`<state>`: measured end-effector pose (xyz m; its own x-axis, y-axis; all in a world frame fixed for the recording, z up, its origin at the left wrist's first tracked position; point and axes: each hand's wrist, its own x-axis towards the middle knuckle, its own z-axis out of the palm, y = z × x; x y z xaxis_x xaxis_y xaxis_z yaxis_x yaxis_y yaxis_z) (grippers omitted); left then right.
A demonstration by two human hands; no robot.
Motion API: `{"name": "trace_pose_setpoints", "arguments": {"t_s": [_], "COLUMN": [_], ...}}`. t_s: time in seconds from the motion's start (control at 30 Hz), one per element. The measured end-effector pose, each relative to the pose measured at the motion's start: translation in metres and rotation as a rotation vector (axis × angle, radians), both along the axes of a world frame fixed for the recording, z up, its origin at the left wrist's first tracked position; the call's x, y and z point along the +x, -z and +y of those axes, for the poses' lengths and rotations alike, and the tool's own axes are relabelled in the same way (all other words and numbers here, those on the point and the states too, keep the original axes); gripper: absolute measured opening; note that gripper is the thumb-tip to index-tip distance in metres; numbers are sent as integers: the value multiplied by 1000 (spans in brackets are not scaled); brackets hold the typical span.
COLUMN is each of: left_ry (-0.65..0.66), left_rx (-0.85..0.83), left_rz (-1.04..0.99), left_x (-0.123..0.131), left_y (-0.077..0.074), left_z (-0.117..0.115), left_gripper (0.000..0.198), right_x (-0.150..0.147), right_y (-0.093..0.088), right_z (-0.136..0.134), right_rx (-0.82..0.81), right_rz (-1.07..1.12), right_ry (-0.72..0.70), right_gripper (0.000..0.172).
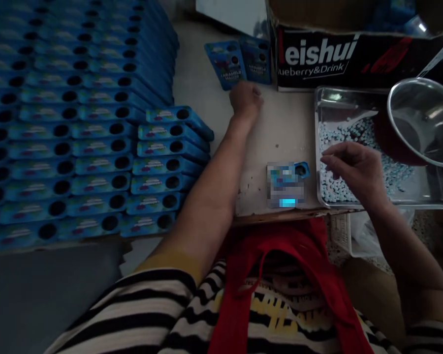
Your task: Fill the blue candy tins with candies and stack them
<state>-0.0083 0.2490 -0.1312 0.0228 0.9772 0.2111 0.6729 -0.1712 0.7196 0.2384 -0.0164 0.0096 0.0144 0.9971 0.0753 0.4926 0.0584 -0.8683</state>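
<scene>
My left hand (pixel 245 102) is closed, with its fingers curled under. It rests on the table just below two flat blue packs, the nearer blue pack (pixel 227 64) printed "Caramelo" and the other blue pack (pixel 257 61) lying beside it. What that hand may hold is hidden. Over the left part of a clear tray (pixel 318 187), my right hand (pixel 356 169) has its thumb and fingertips pinched together; anything between them is too small to make out. Small pale blue and white candy pellets (pixel 339 189) lie in the tray. A partly blurred-out blue pack (pixel 301 170) lies on the table between my hands.
Rows of stacked blue packs (pixel 99 130) fill the left side. A metal bowl (pixel 424 120) sits tilted in the tray's right part. Behind the tray stands a black printed carton (pixel 317 59) with blue items inside. The wooden table edge (pixel 276 216) runs in front of me.
</scene>
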Motion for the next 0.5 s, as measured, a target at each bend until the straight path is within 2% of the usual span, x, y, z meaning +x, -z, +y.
{"name": "trace_pose_setpoints", "arguments": {"t_s": [0.07, 0.17, 0.27, 0.33, 0.4, 0.5], "left_ry": [-68, -69, 2, 124, 269, 409], "left_rx": [-70, -34, 92, 192, 251, 280], "left_rz": [-9, -152, -292, -437, -523, -452], "left_x": [-6, -12, -6, 7, 22, 38], "left_y": [-16, -58, -107, -133, -151, -158], "left_z": [-16, -55, -110, -148, -181, -214], "left_gripper": [17, 22, 30, 34, 37, 38], "right_x": [3, 6, -1, -10, -21, -29], "right_y": [1, 4, 2, -6, -17, -30], "right_z": [1, -1, -4, -4, -3, -4], "right_rx": [-13, -57, -85, -99, -127, -177], "right_rz": [57, 134, 266, 367, 453, 532], "right_ry": [-16, -45, -31, -30, -53, -88], "right_gripper": [9, 14, 26, 35, 41, 39]}}
